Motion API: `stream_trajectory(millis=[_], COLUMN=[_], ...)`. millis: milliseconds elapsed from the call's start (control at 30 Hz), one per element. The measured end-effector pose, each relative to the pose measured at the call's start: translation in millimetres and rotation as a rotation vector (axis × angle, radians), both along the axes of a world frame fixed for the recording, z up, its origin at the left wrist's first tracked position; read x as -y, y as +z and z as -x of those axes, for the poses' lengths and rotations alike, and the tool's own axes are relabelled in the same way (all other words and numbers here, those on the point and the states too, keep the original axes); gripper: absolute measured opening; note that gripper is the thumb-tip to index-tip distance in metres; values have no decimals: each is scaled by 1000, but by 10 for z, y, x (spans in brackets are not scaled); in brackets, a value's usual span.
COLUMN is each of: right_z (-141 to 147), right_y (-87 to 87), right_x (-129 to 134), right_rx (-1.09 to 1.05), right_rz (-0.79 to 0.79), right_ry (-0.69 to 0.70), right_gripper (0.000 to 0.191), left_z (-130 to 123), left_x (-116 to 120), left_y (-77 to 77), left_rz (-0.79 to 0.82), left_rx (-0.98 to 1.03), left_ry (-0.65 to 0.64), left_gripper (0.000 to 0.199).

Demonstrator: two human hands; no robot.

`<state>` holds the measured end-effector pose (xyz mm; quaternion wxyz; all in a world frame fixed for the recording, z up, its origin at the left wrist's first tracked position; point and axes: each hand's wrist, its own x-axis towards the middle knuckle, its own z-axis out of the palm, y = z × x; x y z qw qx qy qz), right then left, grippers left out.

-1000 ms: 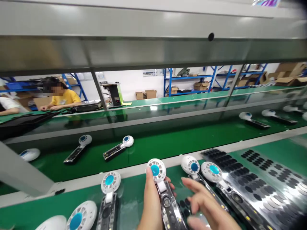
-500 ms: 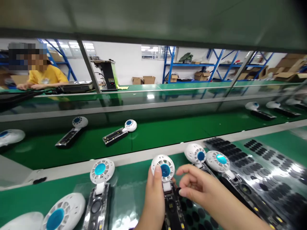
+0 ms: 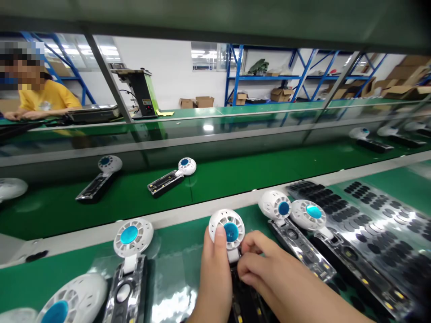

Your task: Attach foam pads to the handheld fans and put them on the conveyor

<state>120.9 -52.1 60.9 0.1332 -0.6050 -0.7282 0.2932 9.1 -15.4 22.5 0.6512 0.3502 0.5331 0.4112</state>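
Note:
My left hand is wrapped round a white fan head with a blue centre, its thumb lying on the front grille. A dark, clear-cased body hangs below that head. My right hand has curled fingers at the right side of the neck joint; anything between its fingertips is hidden. To the left lies another fan unit with a round silvery disc on its body. Two more units, one nearer and one farther right, lie beside my right hand.
Clear sheets of black round stickers cover the bench at the right. Fan units lie on the green conveyor beyond a pale rail. A person in yellow sits at the far left. A panel hangs overhead.
My right hand has moved left and down to the fan's neck, and its fingers have curled in. The view has shifted slightly. My left hand keeps its hold.

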Motion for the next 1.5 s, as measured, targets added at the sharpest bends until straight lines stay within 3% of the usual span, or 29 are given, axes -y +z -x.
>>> stream_trajectory(millis=[200, 400, 800, 1033, 1200, 1433, 1500], right_z=[9, 49, 59, 73, 55, -21, -29], right_y=[-31, -26, -6, -38, -120, -202, -224], right_x=[-22, -61, -74, -43, -14, 86, 96], right_rx=[87, 242, 295, 345, 216, -29, -87], right_rz=[-80, -147, -72, -168, -224, -205, -159], right_ry=[95, 185, 228, 212, 163, -6, -113], right_gripper=[22, 14, 10, 7, 12, 21, 29], left_z=[-17, -19, -63, -66, -59, -73, -72], left_x=[-6, -1, 22, 19, 14, 11, 11], left_y=[34, 41, 4, 33, 28, -4, -15], left_rz=[5, -7, -102, -102, -93, -2, -17], left_rx=[-81, -38, -43, -61, -63, -48, -38], left_ry=[-6, -13, 126, 122, 113, 132, 143], left_gripper=[50, 50, 46, 46, 48, 48, 48])
